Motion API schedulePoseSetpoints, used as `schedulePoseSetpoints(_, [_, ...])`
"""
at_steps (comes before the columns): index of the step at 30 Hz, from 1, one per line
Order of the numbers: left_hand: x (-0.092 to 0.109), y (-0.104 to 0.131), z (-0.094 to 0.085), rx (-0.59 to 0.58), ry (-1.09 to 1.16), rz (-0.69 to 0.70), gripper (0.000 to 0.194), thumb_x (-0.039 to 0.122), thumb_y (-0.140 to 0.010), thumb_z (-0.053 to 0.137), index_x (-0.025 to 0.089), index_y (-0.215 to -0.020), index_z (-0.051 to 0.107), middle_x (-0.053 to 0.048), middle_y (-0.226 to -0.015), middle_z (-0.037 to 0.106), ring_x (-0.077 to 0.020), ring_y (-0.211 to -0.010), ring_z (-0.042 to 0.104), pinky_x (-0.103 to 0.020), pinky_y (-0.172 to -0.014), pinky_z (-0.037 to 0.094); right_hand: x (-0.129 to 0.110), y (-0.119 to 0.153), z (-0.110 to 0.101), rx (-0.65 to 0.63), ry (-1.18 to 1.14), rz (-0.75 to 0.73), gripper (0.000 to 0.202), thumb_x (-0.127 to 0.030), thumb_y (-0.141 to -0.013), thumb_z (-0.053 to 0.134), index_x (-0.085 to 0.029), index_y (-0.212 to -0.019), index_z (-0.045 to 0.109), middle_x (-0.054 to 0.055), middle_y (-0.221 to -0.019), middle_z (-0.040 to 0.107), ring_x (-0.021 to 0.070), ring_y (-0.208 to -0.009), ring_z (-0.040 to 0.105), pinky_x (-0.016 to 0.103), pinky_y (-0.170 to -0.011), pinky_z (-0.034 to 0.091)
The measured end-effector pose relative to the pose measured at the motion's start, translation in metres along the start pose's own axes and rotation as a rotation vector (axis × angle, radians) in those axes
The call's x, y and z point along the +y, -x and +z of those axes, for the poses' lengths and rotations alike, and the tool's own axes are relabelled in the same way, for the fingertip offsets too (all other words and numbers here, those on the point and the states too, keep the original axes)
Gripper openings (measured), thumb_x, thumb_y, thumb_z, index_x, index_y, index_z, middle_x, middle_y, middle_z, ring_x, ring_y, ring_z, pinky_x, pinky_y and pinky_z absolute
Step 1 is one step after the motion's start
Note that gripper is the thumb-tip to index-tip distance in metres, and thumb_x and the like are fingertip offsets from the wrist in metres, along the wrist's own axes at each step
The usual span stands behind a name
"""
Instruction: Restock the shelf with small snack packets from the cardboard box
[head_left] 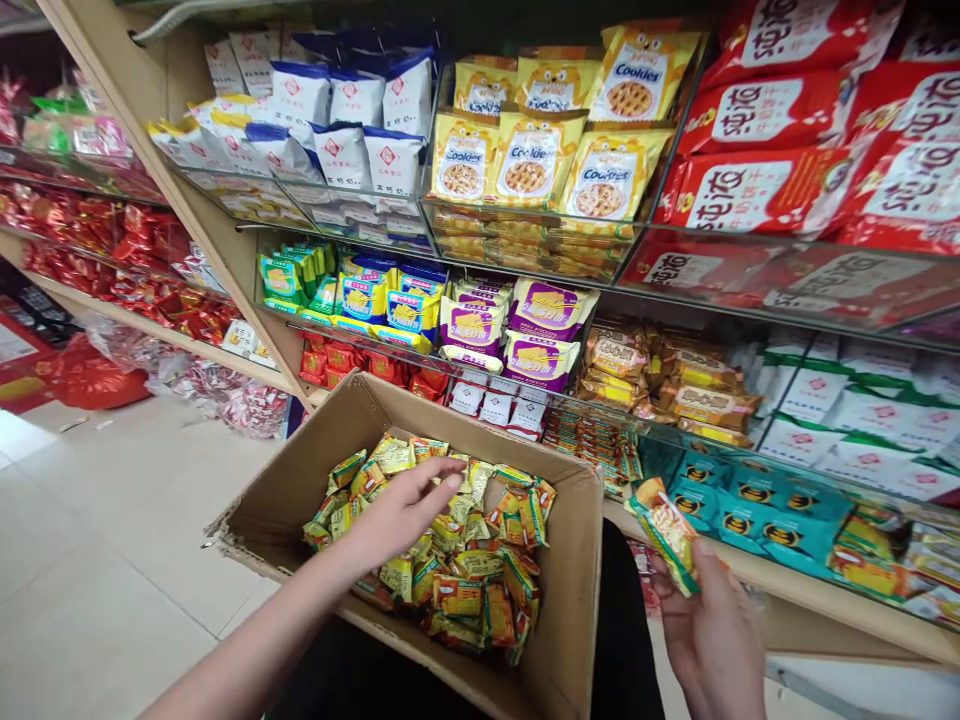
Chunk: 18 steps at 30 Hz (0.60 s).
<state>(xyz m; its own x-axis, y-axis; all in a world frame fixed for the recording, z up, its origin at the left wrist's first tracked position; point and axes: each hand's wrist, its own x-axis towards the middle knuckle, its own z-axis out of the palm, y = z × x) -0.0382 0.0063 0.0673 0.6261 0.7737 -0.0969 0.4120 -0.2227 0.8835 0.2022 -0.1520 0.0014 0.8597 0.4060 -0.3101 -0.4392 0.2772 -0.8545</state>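
Note:
A cardboard box sits tilted near my lap, with many small yellow, green and orange snack packets lying loose inside. Over the packets my left hand reaches into the box, fingers extended and seemingly holding nothing. To the right of the box, my right hand grips one wrapped snack bar between thumb and fingers. That bar is orange, white and green, and it is held up in front of the lower shelf.
Shelves with clear glass fronts stand ahead. They carry yellow cookie bags, red biscuit bags, teal packets and brown-wrapped snacks. A wooden upright divides the shelving. Pale floor tiles lie at left.

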Motion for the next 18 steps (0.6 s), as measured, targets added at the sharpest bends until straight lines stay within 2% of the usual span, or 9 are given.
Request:
schedulePoseSetpoints(3, [-0.021, 0.016, -0.024, 0.002, -0.374, 0.020, 0.043, 0.047, -0.084, 0.042, 0.021, -0.114, 0.056, -0.006, -0.115, 0.061, -0.0234, -0.104, 0.056, -0.035, -0.094, 0.040, 0.012, -0.024, -0.033, -0.008, 0.005, 0.180, 0.040, -0.030, -0.060, 0.075, -0.018, -0.095, 0.061, 0.002, -0.091, 0.064, 0.0107, -0.066, 0.061, 0.016, -0.049, 0.048])
schedulePoseSetpoints(5, [-0.041, 0.027, -0.033, -0.043, -0.554, -0.027, 0.045, 0.048, -0.083, 0.041, 0.021, -0.116, 0.056, -0.008, -0.118, 0.060, -0.0260, -0.106, 0.056, -0.037, -0.093, 0.041, 0.028, -0.032, -0.049, -0.001, -0.018, 0.269, 0.041, -0.026, -0.058, 0.076, -0.020, -0.095, 0.061, 0.000, -0.090, 0.065, 0.0113, -0.069, 0.062, 0.017, -0.053, 0.050])
schedulePoseSetpoints(7, [-0.058, 0.036, -0.035, -0.058, -0.641, -0.079, 0.047, 0.049, -0.084, 0.039, 0.021, -0.118, 0.055, -0.007, -0.117, 0.061, -0.0264, -0.104, 0.058, -0.036, -0.091, 0.043, 0.042, -0.036, -0.057, 0.003, -0.043, 0.319, 0.042, -0.024, -0.056, 0.077, -0.022, -0.094, 0.061, -0.002, -0.089, 0.065, 0.0117, -0.073, 0.063, 0.017, -0.056, 0.051])
schedulePoseSetpoints(10, [-0.067, 0.040, -0.032, -0.110, -0.670, -0.116, 0.045, 0.048, -0.085, 0.037, 0.022, -0.116, 0.056, -0.007, -0.116, 0.062, -0.0247, -0.102, 0.059, -0.033, -0.089, 0.045, 0.056, -0.038, -0.055, -0.002, -0.046, 0.357, 0.039, -0.025, -0.056, 0.077, -0.024, -0.091, 0.060, -0.004, -0.086, 0.066, 0.0113, -0.071, 0.064, 0.015, -0.052, 0.049])
schedulePoseSetpoints(14, [-0.058, 0.036, -0.025, -0.142, -0.666, -0.103, 0.041, 0.043, -0.085, 0.039, 0.024, -0.118, 0.055, -0.006, -0.117, 0.061, -0.0237, -0.103, 0.059, -0.032, -0.089, 0.043, 0.061, -0.043, -0.038, -0.029, 0.035, 0.278, 0.035, -0.030, -0.057, 0.075, -0.023, -0.088, 0.059, -0.005, -0.080, 0.065, 0.0080, -0.059, 0.061, 0.012, -0.040, 0.041])
schedulePoseSetpoints(18, [-0.053, 0.037, -0.024, -0.136, -0.629, -0.133, 0.037, 0.041, -0.084, 0.042, 0.025, -0.114, 0.057, -0.006, -0.110, 0.064, -0.0227, -0.102, 0.059, -0.030, -0.090, 0.042, 0.060, -0.062, -0.018, -0.132, 0.150, 0.188, 0.040, -0.034, -0.054, 0.076, -0.019, -0.085, 0.056, -0.004, -0.078, 0.063, 0.0087, -0.056, 0.059, 0.016, -0.045, 0.044])
